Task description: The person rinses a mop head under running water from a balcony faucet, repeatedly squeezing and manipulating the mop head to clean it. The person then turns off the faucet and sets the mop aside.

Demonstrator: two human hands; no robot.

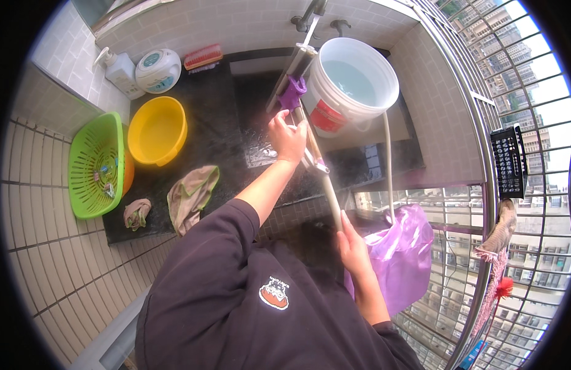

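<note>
A sponge mop with a pale handle (332,200) slants across the middle, its purple plastic bracket (293,92) and long head (300,64) beneath a running metal tap (318,6). Water falls onto the head's upper end. My left hand (288,138) grips the mop's lever part just below the purple bracket. Lower on the handle, my right hand (352,245) is closed around the pole. Right beside the mop head stands a white plastic bucket (327,83) holding water. The undersides of both hands' grips are hidden.
On the black counter (211,115) are a yellow basin (157,130), a green basket (96,166), two cloths (189,196), a pump bottle (121,69), a detergent bottle (158,71) and a red brush (203,57). A purple cover (401,259) and pale hose (388,162) are at right, near window bars.
</note>
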